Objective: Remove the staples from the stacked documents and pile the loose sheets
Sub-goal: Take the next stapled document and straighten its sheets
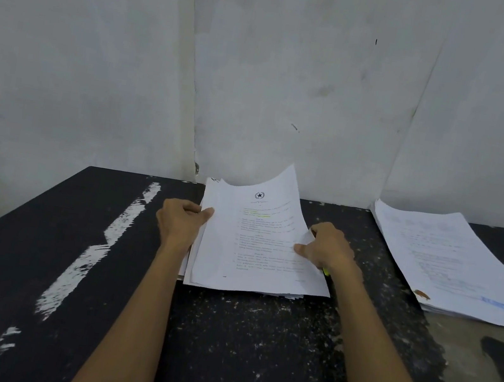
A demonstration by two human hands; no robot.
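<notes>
A stack of printed documents (pixel 246 276) lies in the middle of the black table. Its top sheet (pixel 258 222), with a round emblem and yellow highlighting, curls up at the far edge. My left hand (pixel 180 220) pinches the left edge of the top sheets between thumb and fingers. My right hand (pixel 328 247) grips the right edge of the same sheet, thumb on top. A small yellow-green object (pixel 325 272) peeks out under my right hand; what it is cannot be told.
A second thick pile of sheets (pixel 451 267) lies at the right, with a brown spot near its front corner. The black table (pixel 219 335) is speckled and streaked with white paint. A grey wall stands directly behind the table.
</notes>
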